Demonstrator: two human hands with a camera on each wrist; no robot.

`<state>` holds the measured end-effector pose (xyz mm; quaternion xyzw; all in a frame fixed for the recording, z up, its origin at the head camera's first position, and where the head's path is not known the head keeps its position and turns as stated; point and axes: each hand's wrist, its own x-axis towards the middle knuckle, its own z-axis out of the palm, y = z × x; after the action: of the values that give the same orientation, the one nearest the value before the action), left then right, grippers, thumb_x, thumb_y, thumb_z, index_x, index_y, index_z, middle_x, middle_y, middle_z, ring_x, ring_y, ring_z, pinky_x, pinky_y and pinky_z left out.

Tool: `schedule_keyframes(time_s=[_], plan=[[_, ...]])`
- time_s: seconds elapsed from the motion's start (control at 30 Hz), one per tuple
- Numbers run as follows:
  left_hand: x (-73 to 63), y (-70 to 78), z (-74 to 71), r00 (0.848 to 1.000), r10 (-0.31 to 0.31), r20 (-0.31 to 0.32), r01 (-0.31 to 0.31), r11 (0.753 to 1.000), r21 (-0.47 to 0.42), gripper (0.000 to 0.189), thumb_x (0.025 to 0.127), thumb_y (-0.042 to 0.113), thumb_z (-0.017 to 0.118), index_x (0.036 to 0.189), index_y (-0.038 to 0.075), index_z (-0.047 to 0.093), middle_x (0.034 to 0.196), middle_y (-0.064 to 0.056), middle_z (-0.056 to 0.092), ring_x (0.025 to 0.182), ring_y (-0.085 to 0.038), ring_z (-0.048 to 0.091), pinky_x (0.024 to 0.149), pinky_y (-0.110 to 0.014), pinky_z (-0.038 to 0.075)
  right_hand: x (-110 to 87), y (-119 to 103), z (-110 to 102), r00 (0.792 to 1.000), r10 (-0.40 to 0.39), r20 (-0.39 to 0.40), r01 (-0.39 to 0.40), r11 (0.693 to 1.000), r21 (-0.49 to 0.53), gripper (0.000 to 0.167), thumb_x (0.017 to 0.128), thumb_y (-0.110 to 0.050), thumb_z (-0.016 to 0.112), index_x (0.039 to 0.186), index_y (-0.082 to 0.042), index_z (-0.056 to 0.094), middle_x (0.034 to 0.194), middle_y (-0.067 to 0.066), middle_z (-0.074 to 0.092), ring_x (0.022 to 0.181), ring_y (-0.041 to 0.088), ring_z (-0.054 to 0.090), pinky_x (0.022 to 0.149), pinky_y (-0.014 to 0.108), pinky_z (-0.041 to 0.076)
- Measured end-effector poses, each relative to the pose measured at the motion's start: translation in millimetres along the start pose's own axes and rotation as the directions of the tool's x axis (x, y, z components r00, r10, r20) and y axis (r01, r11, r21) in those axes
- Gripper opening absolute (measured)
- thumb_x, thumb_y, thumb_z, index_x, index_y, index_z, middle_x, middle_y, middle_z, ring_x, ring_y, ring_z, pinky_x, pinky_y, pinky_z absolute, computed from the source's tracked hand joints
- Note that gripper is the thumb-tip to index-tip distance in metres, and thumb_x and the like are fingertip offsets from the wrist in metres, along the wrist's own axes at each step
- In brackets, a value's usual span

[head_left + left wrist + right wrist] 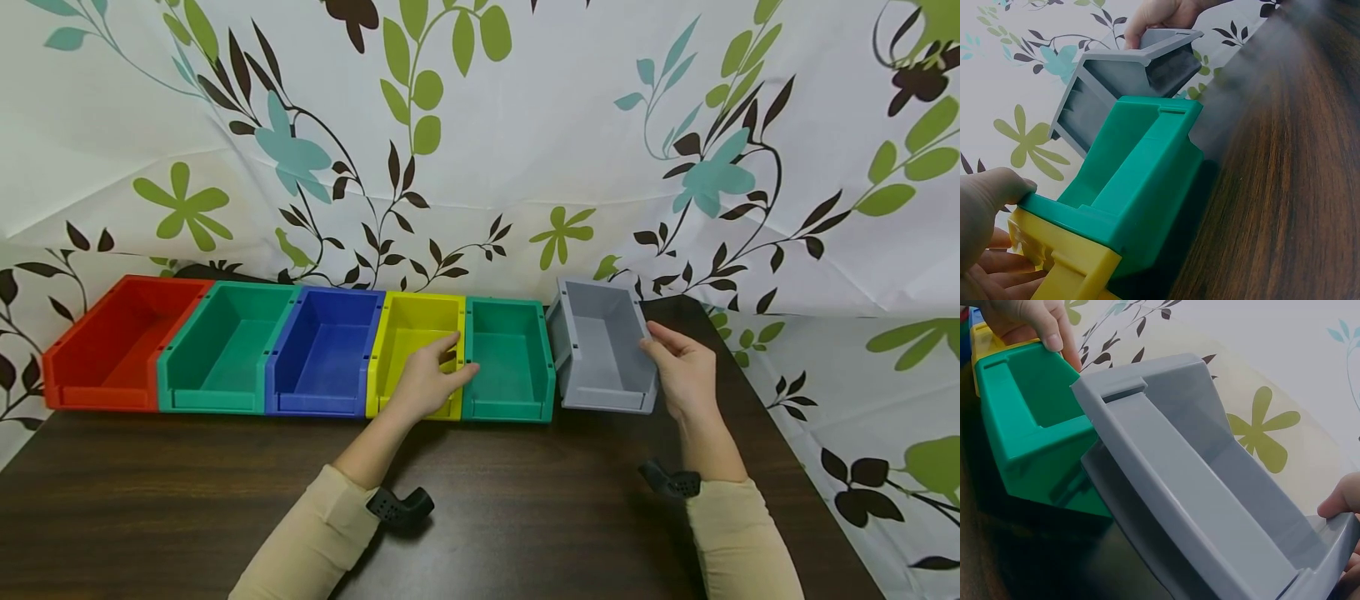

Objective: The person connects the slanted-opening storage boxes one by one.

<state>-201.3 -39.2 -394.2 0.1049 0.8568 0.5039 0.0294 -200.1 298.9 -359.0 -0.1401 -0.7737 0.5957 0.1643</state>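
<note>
My right hand (686,371) grips the right wall of a grey storage bin (603,342), thumb at the rim. The grey bin is tilted, its left side raised beside the neighbouring green bin (510,362). In the right wrist view, dark space shows beneath the grey bin (1191,500). My left hand (429,379) straddles the adjoining walls of the yellow bin (416,310) and that green bin. Seen from the left wrist, its thumb lies on the green bin's rim (1066,212) and its fingers reach into the yellow bin (1079,269). The bins' insides look bare.
Left of the yellow bin, a blue bin (330,350), another green bin (228,346) and a red bin (123,337) stand side by side. They sit along the back of the dark wooden table (525,517). A leaf-patterned cloth (480,183) hangs close behind.
</note>
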Motion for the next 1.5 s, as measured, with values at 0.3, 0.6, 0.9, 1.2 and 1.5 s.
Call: schedule_keyframes(time_s=[0.3,0.6,0.9,1.2,1.5], plan=[[-0.5,0.5,-2.0,1.000,-0.007,-0.003,0.007,1.000,-0.004,0.066,0.087,0.030,0.067,0.142,0.004,0.041,0.144,-0.015,0.045,0.124,-0.033,0.053,0.097,-0.044,0.048,1.3,0.1,3.3,1.000,0.010,0.004,-0.010,1.000,-0.020,0.039,0.086,-0.007,0.065,0.123,0.004,0.060,0.081,-0.012,0.061,0.072,0.001,0.062,0.061,0.013,0.054],[-0.6,0.3,-3.6,1.000,0.001,-0.009,-0.001,1.000,-0.004,0.066,0.087,0.030,0.067,0.142,0.003,0.042,0.144,-0.016,0.045,0.124,-0.033,0.053,0.097,-0.044,0.048,1.3,-0.5,3.8,0.998,-0.036,0.053,0.040,0.995,-0.095,0.041,0.089,-0.016,0.065,0.126,0.001,0.059,0.097,-0.005,0.066,0.077,-0.003,0.060,0.065,0.011,0.053],[-0.5,-0.4,-5.6,1.000,0.007,-0.017,-0.007,1.000,0.008,0.066,0.087,0.030,0.066,0.142,0.003,0.041,0.144,-0.016,0.045,0.124,-0.034,0.053,0.097,-0.044,0.048,-0.8,-2.8,2.2,0.969,-0.149,0.199,0.199,0.944,-0.263,0.050,0.095,-0.028,0.056,0.137,-0.003,0.048,0.138,0.016,0.051,0.117,0.013,0.055,0.077,0.001,0.042],[-1.0,-2.5,-4.6,1.000,0.009,-0.022,-0.009,1.000,-0.001,0.065,0.087,0.029,0.067,0.141,0.003,0.043,0.143,-0.016,0.046,0.123,-0.033,0.053,0.097,-0.044,0.048,-1.9,-2.5,1.8,0.961,-0.180,0.211,0.242,0.917,-0.316,0.052,0.095,-0.033,0.054,0.138,-0.005,0.048,0.134,0.018,0.055,0.117,0.028,0.054,0.074,0.000,0.041],[-0.6,-1.0,1.0,1.000,0.010,-0.027,-0.010,1.000,-0.008,0.065,0.086,0.029,0.068,0.140,0.003,0.043,0.143,-0.016,0.047,0.123,-0.033,0.053,0.098,-0.044,0.048,-12.7,-18.3,3.4,0.853,-0.496,0.163,0.515,0.747,-0.420,0.041,0.093,-0.017,0.059,0.131,-0.002,0.055,0.132,0.015,0.057,0.117,0.035,0.057,0.090,0.006,0.043]])
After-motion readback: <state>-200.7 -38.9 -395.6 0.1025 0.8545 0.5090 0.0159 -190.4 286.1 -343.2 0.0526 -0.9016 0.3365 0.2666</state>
